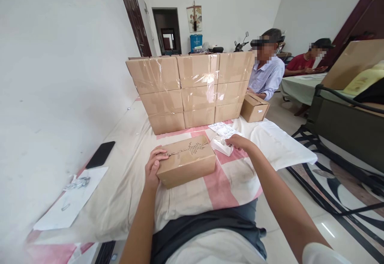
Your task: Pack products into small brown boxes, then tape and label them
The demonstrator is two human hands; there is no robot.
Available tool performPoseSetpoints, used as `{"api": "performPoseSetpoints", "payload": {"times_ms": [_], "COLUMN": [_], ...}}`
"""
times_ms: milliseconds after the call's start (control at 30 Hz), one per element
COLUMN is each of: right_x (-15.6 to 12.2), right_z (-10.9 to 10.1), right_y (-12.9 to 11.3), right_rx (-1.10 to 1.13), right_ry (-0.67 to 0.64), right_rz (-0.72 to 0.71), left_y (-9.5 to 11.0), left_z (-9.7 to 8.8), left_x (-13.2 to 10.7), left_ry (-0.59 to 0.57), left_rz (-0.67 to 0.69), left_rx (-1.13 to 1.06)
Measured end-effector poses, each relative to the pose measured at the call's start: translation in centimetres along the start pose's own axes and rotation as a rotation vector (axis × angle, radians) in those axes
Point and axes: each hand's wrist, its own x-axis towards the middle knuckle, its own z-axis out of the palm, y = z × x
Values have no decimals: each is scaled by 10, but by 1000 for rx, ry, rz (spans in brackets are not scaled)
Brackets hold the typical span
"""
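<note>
A closed cardboard box (187, 166) with dark printing along its top seam lies on the cloth-covered table in front of me. My left hand (155, 164) grips its left end, fingers over the top edge and thumb against the side. Just past the box's right end, my right hand (238, 141) has its fingers curled down at a small white open tray (221, 147). Whatever is between those fingertips is too small to make out. Behind the tray lie printed white sheets (223, 129), partly under or beside my right hand.
A wall of stacked, taped cardboard boxes (198, 90) stands across the table. Right of it sits a single box (254, 108), by a person (267, 72). Another person (303, 64) sits farther back. At left are a black phone (101, 154) and white paper (72, 202) bearing small items.
</note>
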Motion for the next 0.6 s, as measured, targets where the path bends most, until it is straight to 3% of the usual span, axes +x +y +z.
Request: {"api": "performPoseSetpoints", "payload": {"times_ms": [100,200,400,600], "right_x": [6,7,4,1], "right_z": [-1,4,20,29], "right_y": [-8,-10,2,24], "right_rx": [-9,7,65,272], "right_ry": [-50,-6,161,234], "right_rz": [70,77,7,-118], "left_y": [-1,0,4,2], "left_z": [-1,-1,-1,-2], "left_x": [0,0,2,1], "left_ry": [-15,-33,-41,-36], "left_rz": [7,43,74,68], "left_rx": [-12,-27,-13,-4]}}
